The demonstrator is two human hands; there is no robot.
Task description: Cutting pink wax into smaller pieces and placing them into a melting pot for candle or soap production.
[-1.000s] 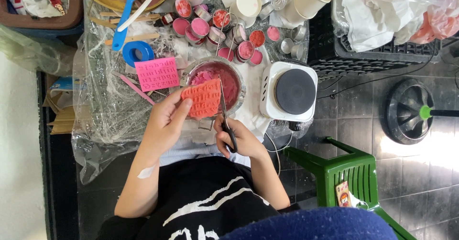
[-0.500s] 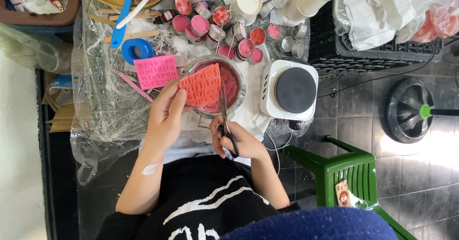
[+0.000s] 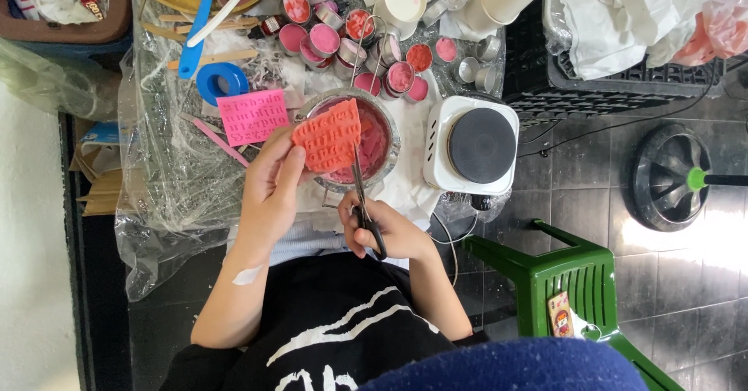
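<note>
L hand (image 3: 273, 192) pinches orange letter mould sheet (image 3: 327, 135) up over red-wax metal bowl (image 3: 379, 143) so scraps drop in – R hand's (image 3: 387, 231) grip closed round scissors (image 3: 362, 204), blades at sheet's edge

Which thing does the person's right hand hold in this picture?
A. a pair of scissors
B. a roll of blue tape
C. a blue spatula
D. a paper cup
A: the right hand grips black-handled scissors, blades beside the orange letter mould that the left hand holds over the metal bowl.
</note>
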